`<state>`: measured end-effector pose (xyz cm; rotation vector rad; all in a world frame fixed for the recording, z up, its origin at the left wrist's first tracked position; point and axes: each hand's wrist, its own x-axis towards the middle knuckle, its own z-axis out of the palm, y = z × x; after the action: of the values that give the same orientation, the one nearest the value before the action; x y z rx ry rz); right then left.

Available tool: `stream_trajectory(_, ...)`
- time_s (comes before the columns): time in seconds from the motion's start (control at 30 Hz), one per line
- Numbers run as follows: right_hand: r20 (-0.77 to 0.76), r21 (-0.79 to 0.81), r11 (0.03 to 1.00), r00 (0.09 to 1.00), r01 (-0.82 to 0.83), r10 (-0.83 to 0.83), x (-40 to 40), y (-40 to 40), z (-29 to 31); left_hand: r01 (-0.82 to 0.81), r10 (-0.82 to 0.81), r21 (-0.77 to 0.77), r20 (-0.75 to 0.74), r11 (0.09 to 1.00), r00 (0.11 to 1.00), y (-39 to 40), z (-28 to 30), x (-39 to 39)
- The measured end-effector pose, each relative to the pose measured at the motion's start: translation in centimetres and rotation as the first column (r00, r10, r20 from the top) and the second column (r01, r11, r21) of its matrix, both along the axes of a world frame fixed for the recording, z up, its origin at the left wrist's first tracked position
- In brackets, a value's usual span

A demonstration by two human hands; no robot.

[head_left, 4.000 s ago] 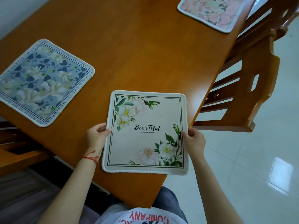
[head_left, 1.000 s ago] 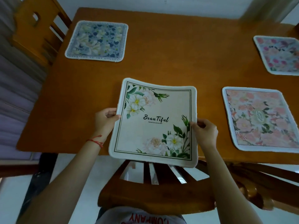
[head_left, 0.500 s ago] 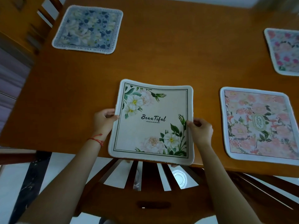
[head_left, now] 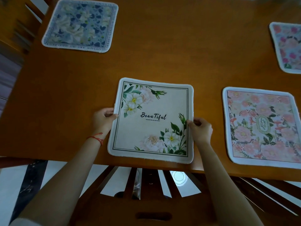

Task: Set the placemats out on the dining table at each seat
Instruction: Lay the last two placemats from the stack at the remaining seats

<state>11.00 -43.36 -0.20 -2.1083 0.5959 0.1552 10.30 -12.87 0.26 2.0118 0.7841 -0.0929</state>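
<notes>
A cream placemat (head_left: 151, 126) with white flowers and the word "Beautiful" sits at the near edge of the wooden dining table (head_left: 179, 54). My left hand (head_left: 101, 119) pinches its left edge and my right hand (head_left: 201, 129) pinches its right edge. A pink floral placemat (head_left: 262, 126) lies flat to its right. A blue floral placemat (head_left: 81, 24) rests at the far left, and another pink-flowered placemat (head_left: 288, 46) sits at the far right edge of the view.
A wooden chair back (head_left: 146, 209) stands directly below me, pushed against the table's near edge. Another chair (head_left: 21, 25) is at the far left by the blue mat. More chair slats (head_left: 276, 198) show at the lower right over white floor tiles.
Over four seconds I have carried the cream placemat from the table's corner seat round to this side. In the last second it has come down lower and further onto the table, above the chair.
</notes>
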Motion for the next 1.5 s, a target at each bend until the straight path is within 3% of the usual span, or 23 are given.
stream_trajectory(1.5, 0.028, -0.049, 0.999, 0.999, -0.013, 0.015, 1.5, -0.2, -0.3, 0.070, -0.080, 0.125, 0.077, 0.990, 0.994, 0.5, -1.1, 0.9)
